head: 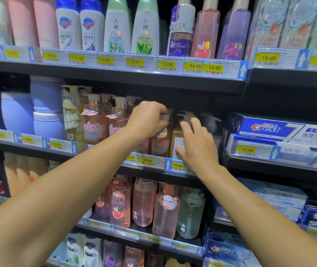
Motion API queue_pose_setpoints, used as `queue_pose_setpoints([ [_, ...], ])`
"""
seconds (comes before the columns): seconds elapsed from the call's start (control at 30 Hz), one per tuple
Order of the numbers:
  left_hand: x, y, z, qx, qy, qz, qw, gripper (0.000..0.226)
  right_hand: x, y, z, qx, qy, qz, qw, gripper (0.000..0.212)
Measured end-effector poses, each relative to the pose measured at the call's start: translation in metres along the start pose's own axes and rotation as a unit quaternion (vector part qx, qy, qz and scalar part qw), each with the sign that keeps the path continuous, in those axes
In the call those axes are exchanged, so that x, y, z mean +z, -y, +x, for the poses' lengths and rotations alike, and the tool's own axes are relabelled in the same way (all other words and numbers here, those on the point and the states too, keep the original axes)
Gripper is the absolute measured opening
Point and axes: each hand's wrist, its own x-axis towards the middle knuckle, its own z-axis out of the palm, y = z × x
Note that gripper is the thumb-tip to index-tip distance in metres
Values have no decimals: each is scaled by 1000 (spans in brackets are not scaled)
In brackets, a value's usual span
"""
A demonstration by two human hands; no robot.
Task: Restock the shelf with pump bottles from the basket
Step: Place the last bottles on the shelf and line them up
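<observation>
A: Both hands are up at the middle shelf [153,166] — left hand [148,120] pinching the pink pump bottle [160,141] by its pump, right hand [198,145] spread loosely against the amber bottle [177,143].

B: Risky, I'd say — nudge either and the tight row behind could topple (basket's out of view).

You have 1 view only, from the camera on your head. It faces forward and slightly down at the middle shelf [153,166], near enough that both forearms fill the lower frame. The wide lens bends the shelf edges, and 4 shelf levels fit in frame.
</observation>
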Motion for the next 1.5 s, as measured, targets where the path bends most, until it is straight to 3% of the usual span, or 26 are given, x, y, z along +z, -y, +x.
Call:
queue_pose_setpoints([
  [0.27, -8, -5, -4, 28, -29, 60, 997, 37, -15, -3, -5, -27, -1, 16, 999, 75],
  [0.47, -8, -13, -16, 82, -123, 83, 985, 39, -40, -27, -7, -57, -130, -68, 988, 63],
  [0.7, 40, -33, -41, 135, -105, 134, 976, 43, -47, -60, -5, -22, -73, -216, 973, 56],
  [0.83, 44, -40, -41, 118, -116, 155, 974, 63, -64, -62, 12, -7, -48, -233, 971, 46],
  [0.97, 54, -48, -43, 117, -54, 198, 972, 70, -69, -52, 27, -6, 28, -240, 970, 33],
  [1.1, 68, -46, -45, 118, -93, 197, 969, 72, -65, -47, 32, 24, 82, -242, 967, 36],
  [1.3, 77, -43, -47, 128, -99, 192, 968, 64, -68, -48, 34, 62, 65, -208, 974, 18],
  [1.5, 76, -36, -46, 130, -108, 192, 967, 58, -67, -49, 34, 74, 53, -188, 978, 27],
])
